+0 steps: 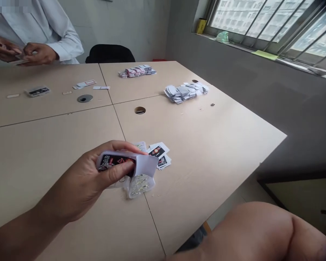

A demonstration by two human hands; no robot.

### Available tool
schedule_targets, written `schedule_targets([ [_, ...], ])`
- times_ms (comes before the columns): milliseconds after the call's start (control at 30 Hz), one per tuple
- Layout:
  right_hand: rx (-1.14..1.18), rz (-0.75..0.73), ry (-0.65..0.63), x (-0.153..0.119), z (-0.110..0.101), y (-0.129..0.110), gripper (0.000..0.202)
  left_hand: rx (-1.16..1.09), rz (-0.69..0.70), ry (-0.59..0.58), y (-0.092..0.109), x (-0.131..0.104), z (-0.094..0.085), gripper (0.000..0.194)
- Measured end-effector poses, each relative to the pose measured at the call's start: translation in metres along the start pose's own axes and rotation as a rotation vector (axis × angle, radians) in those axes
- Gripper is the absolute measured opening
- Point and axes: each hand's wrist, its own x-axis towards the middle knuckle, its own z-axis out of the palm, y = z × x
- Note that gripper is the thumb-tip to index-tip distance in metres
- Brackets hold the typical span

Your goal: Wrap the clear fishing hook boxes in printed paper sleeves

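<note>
My left hand point(83, 179) is closed around a small clear plastic case, thumb pressed on the black printed card point(111, 161) at its front. A blank white paper flap point(146, 165) sticks out from the case's right side. Just below that flap, a clear plastic pouch or box point(141, 186) shows many tiny thin yellowish pieces inside; whether it is held or rests on the table cannot be made out. Behind my fingertips lie loose white cards with black printed pictures point(161, 154). At the lower right only my bent right arm point(250, 232) shows; its hand is outside the frame.
On the light wooden table point(206, 159) are a pile of white packets point(184, 92), another with reddish print point(137, 71), and a clear box point(38, 91). Cable holes point(140, 110) break the surface. Across the table, a person's hands point(40, 54) hold small items. A barred window is right.
</note>
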Motion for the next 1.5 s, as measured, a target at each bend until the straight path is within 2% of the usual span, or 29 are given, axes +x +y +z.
schedule_targets([
  [133,0.293,-0.231,0.104,0.033,-0.028,0.029,0.008,0.086,0.031,-0.016,-0.003,-0.005,-0.006,0.012],
  [167,0.356,-0.237,0.128,0.038,-0.033,0.037,0.008,0.105,0.037,-0.022,-0.004,-0.006,-0.008,0.013],
  [200,0.459,-0.109,0.181,0.042,-0.036,0.045,0.011,0.117,0.044,-0.026,-0.005,-0.007,-0.009,0.014],
  [233,0.508,-0.022,0.333,0.045,-0.036,0.052,0.012,0.125,0.050,-0.029,-0.005,-0.007,-0.010,0.014],
  [333,0.562,0.178,0.498,0.053,-0.018,0.069,0.021,0.134,0.059,-0.045,-0.004,-0.006,-0.010,0.012],
  [467,0.660,0.253,0.386,0.055,0.016,0.073,0.032,0.178,0.025,-0.064,-0.002,0.000,-0.004,0.010],
  [567,0.630,0.307,0.344,0.052,0.025,0.071,0.028,0.215,-0.019,-0.070,-0.003,0.004,-0.001,0.011],
  [767,0.628,0.344,0.296,0.050,0.021,0.068,0.022,0.214,-0.090,-0.089,-0.007,0.007,0.001,0.010],
  [900,0.629,0.336,0.313,0.050,0.024,0.066,0.021,0.182,-0.114,-0.106,-0.010,0.007,0.002,0.011],
  [1067,0.641,0.201,0.330,0.050,0.026,0.068,0.014,0.207,-0.089,-0.073,-0.010,0.005,0.001,0.010],
  [1233,0.556,0.071,0.341,0.051,0.022,0.071,0.028,0.273,-0.079,-0.025,-0.008,0.005,0.001,0.009],
  [1500,0.497,0.041,0.332,0.050,0.021,0.070,0.030,0.195,-0.123,-0.004,-0.007,0.006,0.005,0.009],
])
